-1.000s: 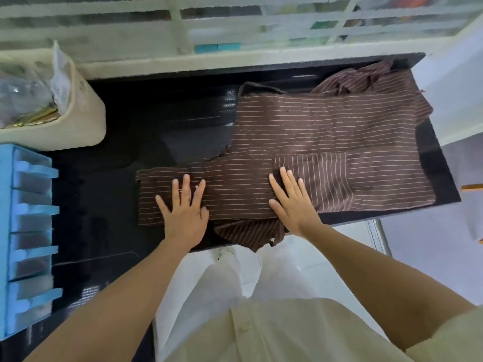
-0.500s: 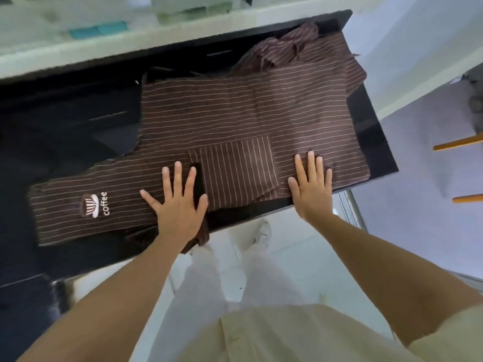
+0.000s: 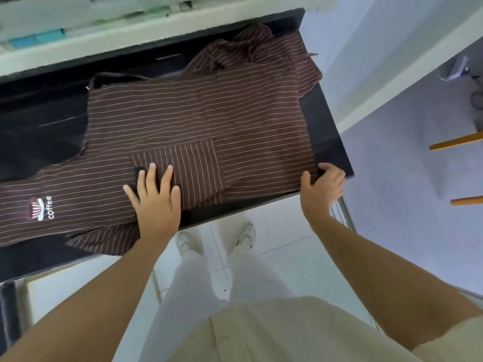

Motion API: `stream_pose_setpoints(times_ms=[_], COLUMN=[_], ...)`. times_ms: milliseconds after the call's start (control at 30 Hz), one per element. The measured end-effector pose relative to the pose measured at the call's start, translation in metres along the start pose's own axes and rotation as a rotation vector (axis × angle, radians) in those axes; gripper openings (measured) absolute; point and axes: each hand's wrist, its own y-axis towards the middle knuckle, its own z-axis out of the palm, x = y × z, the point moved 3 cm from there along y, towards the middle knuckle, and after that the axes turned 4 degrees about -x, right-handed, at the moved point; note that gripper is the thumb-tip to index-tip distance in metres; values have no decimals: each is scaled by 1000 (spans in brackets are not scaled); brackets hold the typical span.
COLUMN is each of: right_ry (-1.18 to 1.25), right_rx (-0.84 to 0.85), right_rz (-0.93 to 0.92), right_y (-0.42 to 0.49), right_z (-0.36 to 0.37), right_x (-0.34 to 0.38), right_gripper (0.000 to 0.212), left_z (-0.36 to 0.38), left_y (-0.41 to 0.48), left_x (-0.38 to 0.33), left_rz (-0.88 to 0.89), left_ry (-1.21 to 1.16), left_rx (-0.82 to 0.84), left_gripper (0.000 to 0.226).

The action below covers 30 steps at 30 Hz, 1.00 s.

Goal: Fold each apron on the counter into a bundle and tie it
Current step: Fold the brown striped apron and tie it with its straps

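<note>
A brown apron (image 3: 198, 126) with thin white stripes lies spread flat on the black counter (image 3: 330, 142), its bib with a "coffee" logo (image 3: 41, 209) pointing left. My left hand (image 3: 154, 194) presses flat on the cloth at the near edge, fingers straight, beside the pocket (image 3: 183, 165). My right hand (image 3: 322, 186) is at the apron's near right corner, fingers curled around the hem. A second, crumpled striped apron (image 3: 251, 45) lies at the far right of the counter, partly under the flat one.
The counter ends just right of my right hand, above a pale floor. Two orange chair legs (image 3: 457, 141) show at the right. A white window sill (image 3: 104, 40) runs along the back. My shoes (image 3: 187, 244) stand below the counter edge.
Both hands slid rightward along the apron's near edge. My right hand went from lying flat on the cloth to curling around the right corner of the hem. The view swung right.
</note>
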Motion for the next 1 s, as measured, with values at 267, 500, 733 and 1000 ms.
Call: stream_pose_setpoints(times_ms=[267, 500, 733, 1000], right_ry=[200, 490, 412, 346], right_rx=[315, 716, 317, 116], right_rz=[55, 86, 202, 385], right_y=[4, 34, 18, 20], right_z=[-16, -43, -28, -30], right_x=[-10, 11, -13, -2], right_gripper=[32, 20, 21, 39], left_z=[-4, -3, -7, 0], left_y=[-5, 2, 3, -2], left_x=[-3, 7, 7, 0], left_rz=[-211, -215, -198, -173], left_ry=[-98, -155, -138, 21], left_rx=[46, 267, 413, 491], left_gripper=[45, 48, 57, 94])
